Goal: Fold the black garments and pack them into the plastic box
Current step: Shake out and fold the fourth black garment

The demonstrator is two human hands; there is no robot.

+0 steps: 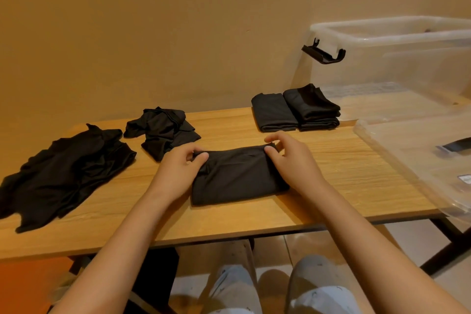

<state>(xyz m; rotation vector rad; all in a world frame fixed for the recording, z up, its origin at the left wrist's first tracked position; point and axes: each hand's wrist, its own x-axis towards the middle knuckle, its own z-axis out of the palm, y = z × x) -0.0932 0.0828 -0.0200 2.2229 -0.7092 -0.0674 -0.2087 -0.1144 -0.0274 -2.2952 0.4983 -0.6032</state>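
Both hands, the left hand (178,168) and the right hand (293,160), pinch the far corners of the folded black garment (237,181) on the wooden table (356,166). It may slip open if a pinch loosens. The plastic box (397,58) looks empty, maybe.

The half-folded garment (237,178) is plain black, as are the loose garment (66,173), the crumpled garment (163,130) and the folded stack (295,112). The tabletop (356,168) is honey-brown with fine wood grain, and its frame (443,245) is black. The wall (153,20) is flat ochre. The plastic box (407,58) is clear with a black latch (323,53), and its lid (407,150) is clear too. The trousers (318,288) are pale grey with small dark marks.
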